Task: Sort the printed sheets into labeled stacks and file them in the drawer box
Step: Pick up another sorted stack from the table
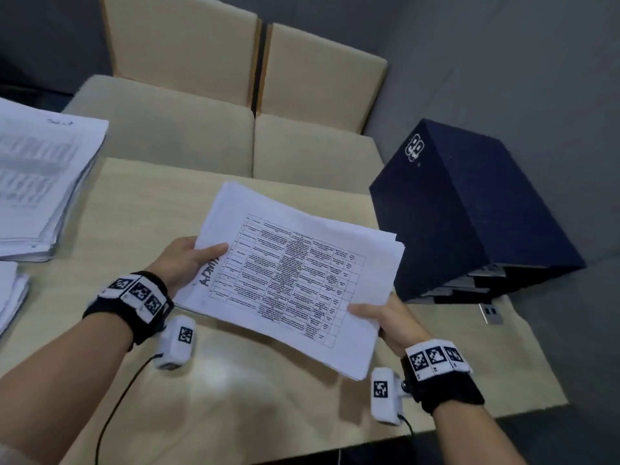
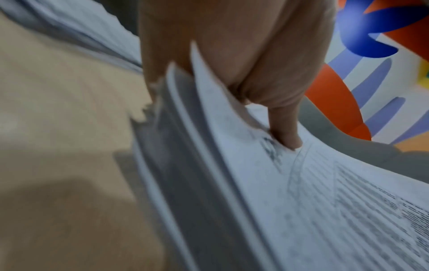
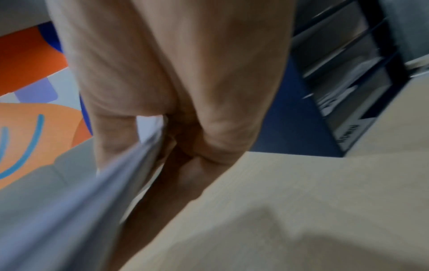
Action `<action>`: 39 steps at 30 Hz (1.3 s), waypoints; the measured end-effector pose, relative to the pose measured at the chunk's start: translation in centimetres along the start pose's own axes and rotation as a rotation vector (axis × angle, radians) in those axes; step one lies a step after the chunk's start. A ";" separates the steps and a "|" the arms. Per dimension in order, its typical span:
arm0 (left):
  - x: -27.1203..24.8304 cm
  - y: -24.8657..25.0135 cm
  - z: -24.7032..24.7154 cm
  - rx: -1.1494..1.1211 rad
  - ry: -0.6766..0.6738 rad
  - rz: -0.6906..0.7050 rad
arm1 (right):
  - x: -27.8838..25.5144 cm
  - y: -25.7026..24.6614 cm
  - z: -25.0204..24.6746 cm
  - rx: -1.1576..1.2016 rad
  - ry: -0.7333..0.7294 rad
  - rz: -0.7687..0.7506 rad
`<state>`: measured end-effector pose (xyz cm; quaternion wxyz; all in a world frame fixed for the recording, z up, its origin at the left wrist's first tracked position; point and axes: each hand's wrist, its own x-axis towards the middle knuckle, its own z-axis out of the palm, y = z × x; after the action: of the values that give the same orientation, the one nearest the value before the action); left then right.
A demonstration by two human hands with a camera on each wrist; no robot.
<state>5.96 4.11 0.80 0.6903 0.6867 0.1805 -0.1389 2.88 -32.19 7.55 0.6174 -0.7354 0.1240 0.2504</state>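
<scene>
Both forearms reach forward from the lower edge of the head view, each wrist wrapped in a black band with a small white camera unit slung beneath it. The left hand (image 1: pixel 188 260) lies with its thumb flat on top and its fingers tucked out of sight beneath, pinching. The right hand (image 1: pixel 385 317) pinches likewise, thumb pointing left, fingers hidden below.

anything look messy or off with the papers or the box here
The held stack has uneven, fanned edges, not squared up, while the left hand and right hand hold it above the table. The dark drawer box looks intact.
</scene>
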 end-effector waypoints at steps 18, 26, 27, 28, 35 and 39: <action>-4.3 -4.6 26.8 0.102 -0.399 -0.279 | -8.7 9.0 -25.8 0.064 0.157 0.094; -6.8 -6.1 39.2 0.151 -0.309 -0.336 | -12.6 16.8 -36.5 0.100 0.256 0.210; -6.7 -6.0 40.1 0.157 -0.289 -0.333 | -12.8 17.2 -37.2 0.116 0.282 0.207; -6.6 -5.7 40.9 0.176 -0.263 -0.330 | -12.9 17.5 -37.7 0.148 0.306 0.198; -6.3 -4.3 44.4 0.056 -0.324 -0.380 | -13.8 18.5 -40.3 0.387 0.459 0.085; -5.6 -3.4 45.9 -0.123 -0.123 -0.303 | -13.1 19.4 -39.2 0.542 0.531 0.042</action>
<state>2.13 -42.08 -0.20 0.7120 0.5983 0.2474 -0.2718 -9.28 -75.89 2.42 0.7305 -0.5821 0.3564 0.0221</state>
